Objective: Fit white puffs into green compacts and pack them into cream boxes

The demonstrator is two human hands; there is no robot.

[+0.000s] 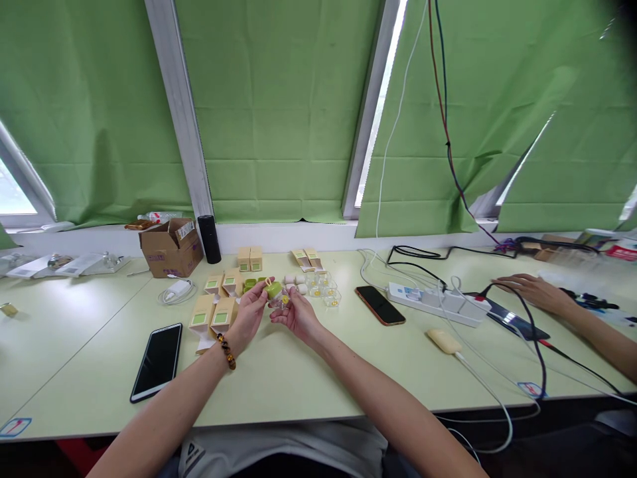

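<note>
My left hand (249, 312) pinches a small green cap (273, 289) between thumb and fingers above the table. My right hand (297, 315) is cupped just to its right, fingers closed round a small clear jar (279, 302) with yellow inside. The cap sits right over the jar. Small tan boxes with green labels (213, 312) lie to the left of my hands. Several clear little jars (323, 290) and white pieces (295, 283) lie just beyond them.
A black phone (158, 360) lies at front left, another phone (379, 305) to the right. A cardboard box (170, 247), black cylinder (210, 238), white power strip (436, 303) with cables. Another person's hand (532, 290) rests on a device at right.
</note>
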